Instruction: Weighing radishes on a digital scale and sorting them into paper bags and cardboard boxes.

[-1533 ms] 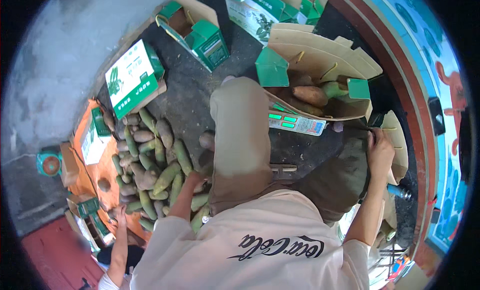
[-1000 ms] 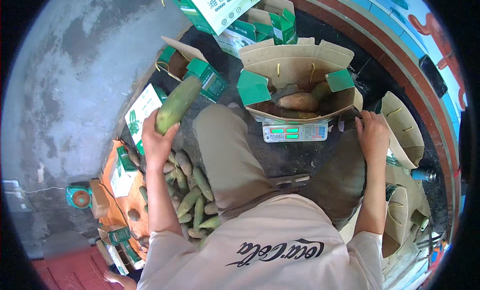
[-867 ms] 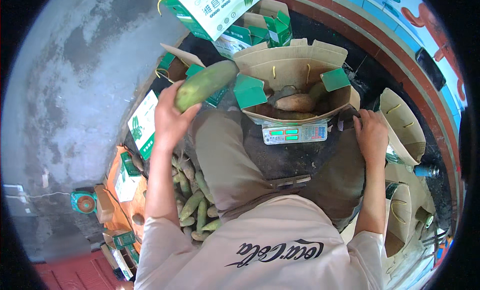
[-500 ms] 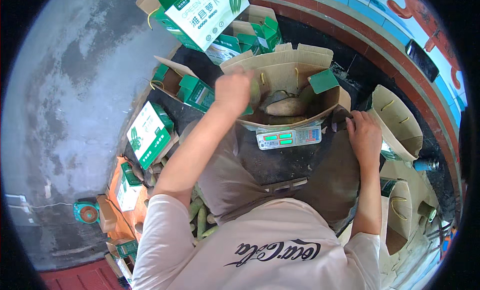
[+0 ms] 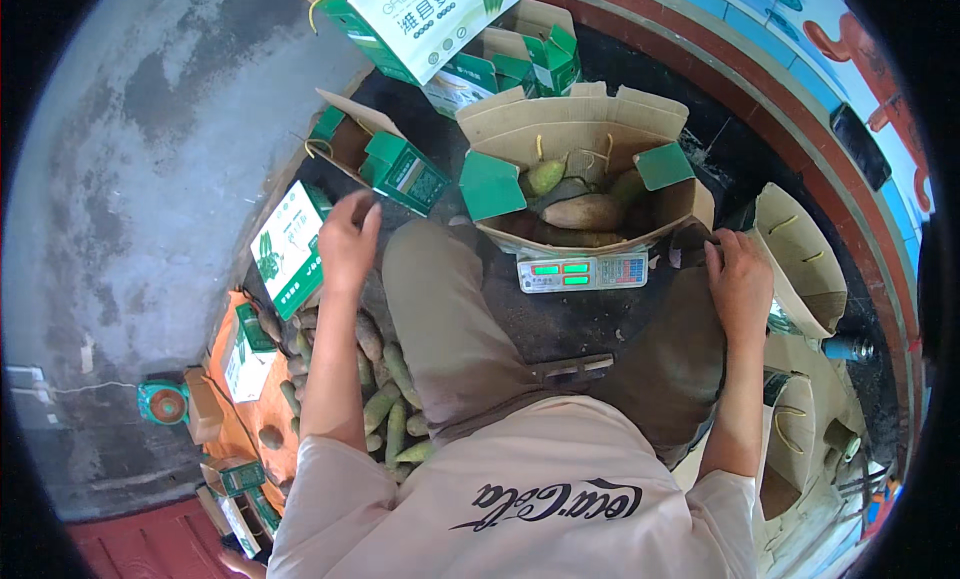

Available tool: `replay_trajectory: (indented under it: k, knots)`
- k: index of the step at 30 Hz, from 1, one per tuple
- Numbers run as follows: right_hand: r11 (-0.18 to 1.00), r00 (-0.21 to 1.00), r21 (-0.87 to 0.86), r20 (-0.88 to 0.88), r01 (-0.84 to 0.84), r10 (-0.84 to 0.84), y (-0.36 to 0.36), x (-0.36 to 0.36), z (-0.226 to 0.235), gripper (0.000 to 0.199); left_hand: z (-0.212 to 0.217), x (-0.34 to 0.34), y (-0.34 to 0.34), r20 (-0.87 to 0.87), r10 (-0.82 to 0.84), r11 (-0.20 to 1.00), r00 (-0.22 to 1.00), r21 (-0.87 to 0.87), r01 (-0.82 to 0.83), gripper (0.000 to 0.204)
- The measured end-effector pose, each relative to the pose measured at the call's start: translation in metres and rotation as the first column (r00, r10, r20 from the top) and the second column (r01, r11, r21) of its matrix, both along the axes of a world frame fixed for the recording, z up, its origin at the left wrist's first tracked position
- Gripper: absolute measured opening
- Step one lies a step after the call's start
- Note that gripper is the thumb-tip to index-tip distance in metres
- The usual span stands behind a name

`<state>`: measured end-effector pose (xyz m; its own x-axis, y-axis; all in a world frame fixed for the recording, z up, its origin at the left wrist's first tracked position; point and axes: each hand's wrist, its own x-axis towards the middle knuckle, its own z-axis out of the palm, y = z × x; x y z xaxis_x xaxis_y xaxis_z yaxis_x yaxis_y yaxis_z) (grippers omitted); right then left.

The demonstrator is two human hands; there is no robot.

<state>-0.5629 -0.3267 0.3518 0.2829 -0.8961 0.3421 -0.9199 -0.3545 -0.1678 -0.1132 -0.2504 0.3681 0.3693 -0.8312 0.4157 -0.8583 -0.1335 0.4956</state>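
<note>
Radishes, several stowed inside open carton: judged firm, weighty, smooth-skinned, best taken around the middle. Left grip, left of carton: empty, held loosely apart. Right grip, right of carton: laid on trouser leg; closure cannot be told.

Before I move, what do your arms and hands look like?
Bare left hand and right hand, five-fingered, with no gloves, wristbands or cables visible. Short, loose off-white sleeves match the shirt, which carries curving black lettering.
</note>
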Motion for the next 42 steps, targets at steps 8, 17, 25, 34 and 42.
replay_trajectory:
  k: [8, 17, 25, 34, 42]
  knots:
    - [1.000, 0.999, -0.002, -0.042, 0.014, -0.014, 0.000, 0.012, 0.004, 0.014, -0.177, 0.077, 0.153, 0.080, 0.304, 0.725, 0.949, 0.627, -0.285, 0.029]
    - [1.000, 0.988, 0.016, -0.155, 0.014, -0.011, -0.003, 0.015, -0.001, 0.015, -0.297, 0.032, 0.279, -0.019, 0.529, 0.106, 0.849, 0.993, -0.043, 0.054]
    - [0.996, 0.977, 0.086, -0.214, 0.029, -0.010, -0.004, 0.021, -0.002, 0.018, -0.337, 0.002, 0.323, -0.124, 0.610, 0.033, 0.783, 0.991, 0.131, 0.060]
    - [0.996, 0.968, 0.091, -0.249, 0.010, 0.013, -0.007, 0.018, -0.006, 0.019, -0.315, -0.031, 0.320, -0.023, 0.407, -0.043, 0.913, 0.998, 0.044, 0.056]
    - [0.993, 0.968, 0.114, -0.251, 0.015, 0.014, -0.005, 0.023, -0.003, 0.020, -0.281, 0.008, 0.316, 0.227, 0.577, 0.082, 0.785, 0.940, -0.332, 0.050]
